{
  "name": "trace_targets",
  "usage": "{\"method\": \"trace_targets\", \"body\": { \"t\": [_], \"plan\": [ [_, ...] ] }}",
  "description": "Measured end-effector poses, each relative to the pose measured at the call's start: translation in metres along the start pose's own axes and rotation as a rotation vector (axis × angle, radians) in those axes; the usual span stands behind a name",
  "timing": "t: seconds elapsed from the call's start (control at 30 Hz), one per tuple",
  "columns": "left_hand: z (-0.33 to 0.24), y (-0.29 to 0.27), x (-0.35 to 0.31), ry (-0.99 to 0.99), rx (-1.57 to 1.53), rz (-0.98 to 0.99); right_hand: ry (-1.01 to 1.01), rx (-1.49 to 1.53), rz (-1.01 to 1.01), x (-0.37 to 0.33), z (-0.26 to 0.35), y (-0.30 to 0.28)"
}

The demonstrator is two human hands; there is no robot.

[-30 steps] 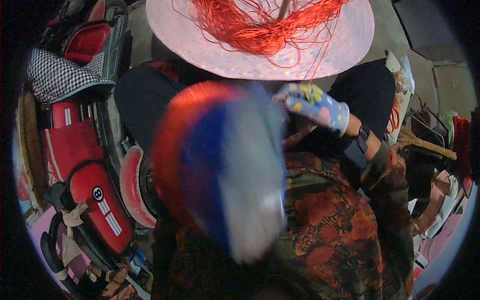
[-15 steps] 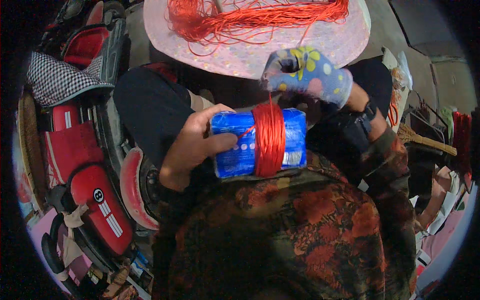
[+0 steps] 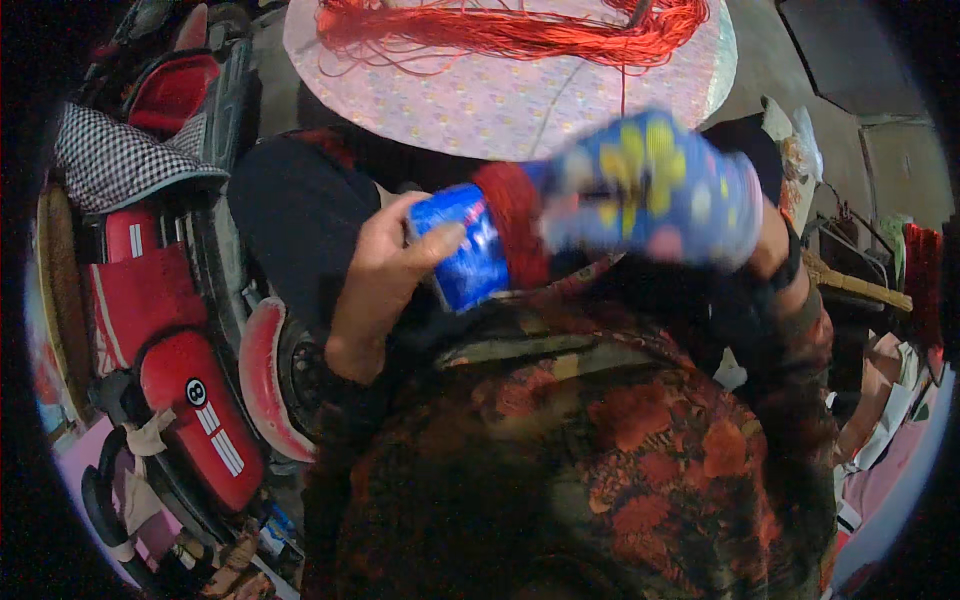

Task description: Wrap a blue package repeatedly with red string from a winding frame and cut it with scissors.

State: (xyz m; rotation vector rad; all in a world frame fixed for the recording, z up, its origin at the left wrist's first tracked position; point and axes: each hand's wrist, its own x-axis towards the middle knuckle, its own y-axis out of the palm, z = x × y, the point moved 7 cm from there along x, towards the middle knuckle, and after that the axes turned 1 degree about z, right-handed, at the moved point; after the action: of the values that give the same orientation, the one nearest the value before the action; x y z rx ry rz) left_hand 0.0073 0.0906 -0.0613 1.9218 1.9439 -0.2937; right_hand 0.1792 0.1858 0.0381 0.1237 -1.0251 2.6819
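My bare left hand (image 3: 385, 258) grips the left end of a blue plastic-wrapped pack (image 3: 462, 270), thumb across its face. Around the pack's middle runs a thick band of red cord (image 3: 515, 225). At the pack's right end is my right hand (image 3: 650, 190), in a blue glove with yellow flowers and dots. It hides that end, and motion smears its fingers. A strand of cord comes down from the large loose red skein (image 3: 480, 40) to the glove, which appears closed on it. The pack is tilted above my lap.
Beyond my knees stands a round table with a pale pink patterned cover (image 3: 450, 110), bearing the skein. On the left are a red ride-on vehicle (image 3: 205, 420) and a checked cloth (image 3: 135, 160). A straw broom (image 3: 855, 285) and paper scraps (image 3: 885, 400) lie to the right.
My right hand has come down and nearer from above the pack to its right end. The pack has tilted and shifted slightly left in my left hand. The skein has shifted on the table.
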Motion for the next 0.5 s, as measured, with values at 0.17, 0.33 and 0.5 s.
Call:
{"method": "trace_targets", "body": {
  "t": [0.17, 0.33, 0.5],
  "plan": [
    [-0.008, 0.022, -0.011, -0.102, -0.302, 0.256, 0.345, 0.258, -0.092, -0.015, -0.071, 0.011],
    [-0.025, 0.014, -0.013, 0.051, -0.592, 0.100, 0.232, 0.126, -0.147, -0.039, -0.055, 0.044],
    [-0.015, -0.009, -0.010, 0.235, -0.304, -0.108, -0.070, -0.465, -0.058, -0.020, -0.009, 0.032]
  ]
}}
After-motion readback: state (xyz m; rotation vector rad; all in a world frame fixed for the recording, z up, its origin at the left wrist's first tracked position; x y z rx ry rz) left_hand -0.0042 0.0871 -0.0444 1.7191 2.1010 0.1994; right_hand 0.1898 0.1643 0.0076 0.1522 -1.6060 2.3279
